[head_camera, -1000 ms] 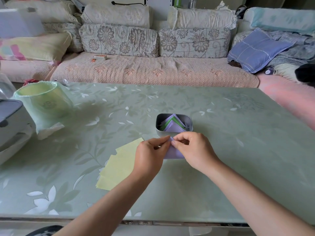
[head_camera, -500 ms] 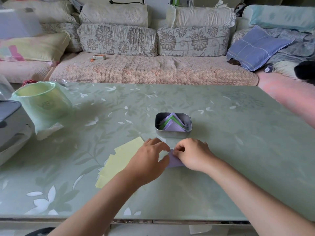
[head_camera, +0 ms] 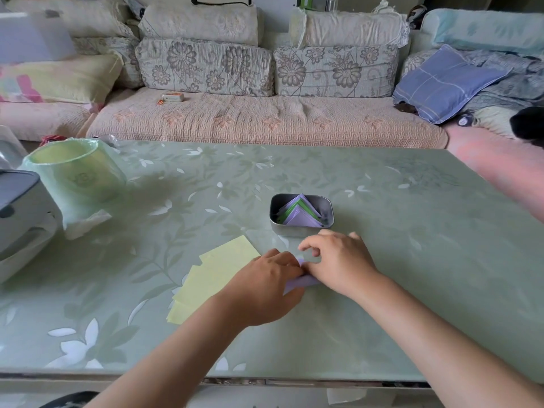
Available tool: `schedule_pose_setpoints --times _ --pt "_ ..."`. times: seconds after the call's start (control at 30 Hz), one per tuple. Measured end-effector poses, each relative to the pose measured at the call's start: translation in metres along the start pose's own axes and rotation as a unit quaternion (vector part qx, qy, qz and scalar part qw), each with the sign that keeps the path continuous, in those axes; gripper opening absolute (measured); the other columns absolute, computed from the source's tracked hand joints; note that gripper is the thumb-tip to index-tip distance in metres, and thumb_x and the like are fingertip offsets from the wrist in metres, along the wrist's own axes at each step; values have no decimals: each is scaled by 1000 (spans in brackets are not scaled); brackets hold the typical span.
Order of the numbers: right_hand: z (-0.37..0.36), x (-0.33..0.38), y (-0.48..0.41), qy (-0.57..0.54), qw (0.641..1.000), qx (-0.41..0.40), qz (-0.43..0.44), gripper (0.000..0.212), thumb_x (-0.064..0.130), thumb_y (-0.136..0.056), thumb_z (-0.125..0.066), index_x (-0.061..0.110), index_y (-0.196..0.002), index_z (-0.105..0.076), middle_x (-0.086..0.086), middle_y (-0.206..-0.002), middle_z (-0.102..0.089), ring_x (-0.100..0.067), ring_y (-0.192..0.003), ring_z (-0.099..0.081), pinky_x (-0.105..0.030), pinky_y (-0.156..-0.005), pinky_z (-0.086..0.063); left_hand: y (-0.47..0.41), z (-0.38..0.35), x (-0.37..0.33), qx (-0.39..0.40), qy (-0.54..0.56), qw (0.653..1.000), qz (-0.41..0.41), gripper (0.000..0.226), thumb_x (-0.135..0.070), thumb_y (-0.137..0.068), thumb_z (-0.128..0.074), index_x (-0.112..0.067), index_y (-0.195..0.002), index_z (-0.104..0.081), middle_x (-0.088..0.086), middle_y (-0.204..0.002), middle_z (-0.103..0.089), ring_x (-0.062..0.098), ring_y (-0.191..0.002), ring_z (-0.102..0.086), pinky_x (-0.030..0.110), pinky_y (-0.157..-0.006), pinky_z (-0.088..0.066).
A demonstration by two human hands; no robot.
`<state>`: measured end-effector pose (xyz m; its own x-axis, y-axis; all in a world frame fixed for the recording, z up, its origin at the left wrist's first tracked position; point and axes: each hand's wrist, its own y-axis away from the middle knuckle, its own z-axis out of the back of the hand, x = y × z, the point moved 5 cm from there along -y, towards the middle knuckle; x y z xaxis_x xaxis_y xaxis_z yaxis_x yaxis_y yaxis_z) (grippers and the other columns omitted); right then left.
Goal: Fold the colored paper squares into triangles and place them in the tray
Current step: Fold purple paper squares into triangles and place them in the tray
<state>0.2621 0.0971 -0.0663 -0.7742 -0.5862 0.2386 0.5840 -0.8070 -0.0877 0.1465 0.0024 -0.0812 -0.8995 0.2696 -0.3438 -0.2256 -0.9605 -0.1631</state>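
A purple paper (head_camera: 300, 281) lies folded on the table just in front of the metal tray (head_camera: 300, 231), mostly hidden under my hands. My left hand (head_camera: 263, 288) covers its left part with fingers curled down onto it. My right hand (head_camera: 337, 262) holds its right part, fingers curled and thumb at the paper's edge. The tray holds several folded purple and green triangles (head_camera: 298, 214). A stack of yellow paper squares (head_camera: 215, 278) lies to the left of my left hand.
A pale green bin with a bag liner (head_camera: 73, 178) and a grey-white appliance (head_camera: 20, 213) stand at the table's left. A sofa with cushions (head_camera: 265, 119) runs behind the table. The table's front edge (head_camera: 265, 378) is close to me.
Both hands have come down from in front of the tray to the table surface with the purple paper. The paper now lies flat under them, nearer to me.
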Motion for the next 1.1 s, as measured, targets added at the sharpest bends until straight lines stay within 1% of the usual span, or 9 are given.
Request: schedule_pose_setpoints --times 0.17,0.3,0.4,0.5,0.67,0.83,0.93,1.0,1.1 --pt "-4 1 8 27 998 42 50 22 44 -95 -52 41 -97 -73 7 -96 -58 -16 -97 -59 -33 -86 -39 3 0 -3 -5 -14 1000 -1 33 -45 -95 -48 -45 -127 -58 -11 -120 -56 15 -102 -48 32 -93 -43" --pt "-3 -1 13 14 997 67 39 27 53 -96 -49 45 -102 -74 6 -98 -55 -18 -97 -59 -36 -90 -41 9 -3 -6 -4 -81 997 -12 47 -56 -94 -35 -45 -136 -53 -11 -128 -56 16 -110 -49 31 -97 -41" --pt "-3 1 16 23 996 73 37 31 56 -97 -47 42 -104 -73 7 -100 -53 -20 -101 -58 -36 -90 -40 15 -3 -11 -19 -104 994 -35 48 -55 -93 -40 -34 -130 -62 -8 -126 -62 20 -113 -54 36 -96 -46" --pt "-3 1 16 21 997 68 26 27 52 -96 -52 42 -112 -71 9 -107 -54 -19 -109 -57 -34 -91 -37 20 -3 -18 -38 -118 991 -56 46 -52 -91 -45 -27 -124 -66 -8 -121 -64 19 -114 -53 33 -97 -46" --pt "-2 3 19 35 996 77 23 24 47 -93 -56 40 -110 -71 8 -107 -51 -21 -110 -55 -34 -87 -34 23 -7 -27 -20 -116 991 -67 41 -44 -91 -45 -18 -113 -67 -4 -109 -62 21 -102 -54 34 -91 -46" --pt "-2 2 26 46 994 98 29 30 44 -94 -56 42 -122 -65 5 -119 -50 -22 -119 -49 -36 -95 -34 27 -11 -24 20 -63 998 -9 46 -40 -94 -42 -22 -134 -54 -5 -127 -51 19 -109 -46 37 -90 -46" --pt "-2 0 29 50 996 70 32 32 46 -94 -57 46 -125 -63 8 -121 -52 -20 -119 -46 -35 -97 -32 27 -14 -23 24 -47 999 3 49 -45 -94 -40 -24 -137 -52 -8 -129 -48 17 -111 -43 39 -91 -47" --pt "2 4 33 50 997 11 60 23 43 -90 -65 45 -112 -71 13 -112 -56 -20 -111 -48 -34 -90 -32 28 -17 -21 28 -33 999 10 48 -45 -96 -43 -25 -139 -50 -8 -131 -48 16 -115 -42 37 -97 -44" --pt "2 8 40 45 989 -69 119 13 26 -72 -78 39 -75 -77 14 -86 -61 -23 -87 -56 -33 -73 -31 29 -18 -22 24 -31 999 8 47 -43 -98 -47 -27 -142 -48 -8 -135 -45 15 -122 -39 34 -103 -40"
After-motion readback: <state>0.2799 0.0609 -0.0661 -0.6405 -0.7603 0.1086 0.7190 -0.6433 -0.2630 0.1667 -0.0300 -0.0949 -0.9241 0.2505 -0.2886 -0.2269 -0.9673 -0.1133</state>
